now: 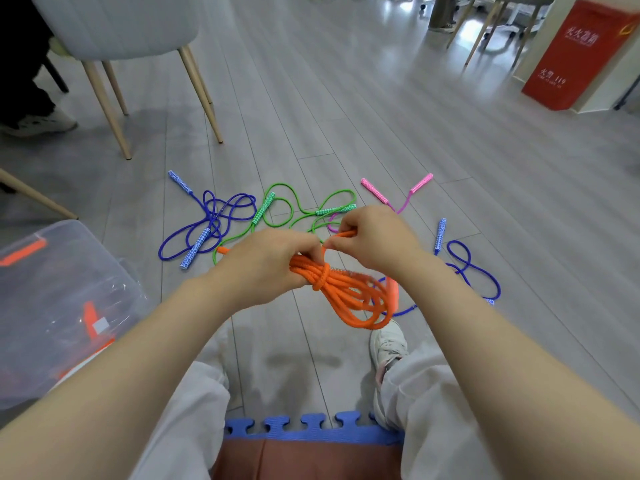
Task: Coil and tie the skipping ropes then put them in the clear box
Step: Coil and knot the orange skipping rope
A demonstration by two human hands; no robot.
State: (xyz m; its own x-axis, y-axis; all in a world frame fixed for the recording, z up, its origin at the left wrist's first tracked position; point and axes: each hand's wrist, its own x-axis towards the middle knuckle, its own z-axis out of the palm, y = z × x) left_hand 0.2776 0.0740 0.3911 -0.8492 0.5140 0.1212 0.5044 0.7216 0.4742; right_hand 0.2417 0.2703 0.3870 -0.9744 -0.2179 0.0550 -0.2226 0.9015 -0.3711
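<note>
An orange skipping rope [349,292] hangs coiled in front of me, with a turn of rope wrapped round the bundle near its top. My left hand [266,268] grips the top of the coil. My right hand [374,237] pinches a free length of the same orange rope just above the wrap. Loose on the floor beyond lie a purple rope [211,223], a green rope [294,209], a pink rope [398,195] and a second purple rope [467,268]. The clear box [59,303] with orange latches stands at my left.
A grey chair with wooden legs [114,98] stands at the back left, beside another person's shoe. A red cabinet [575,57] is at the back right. My knees and one shoe [388,344] are below, on a blue foam mat edge [311,427].
</note>
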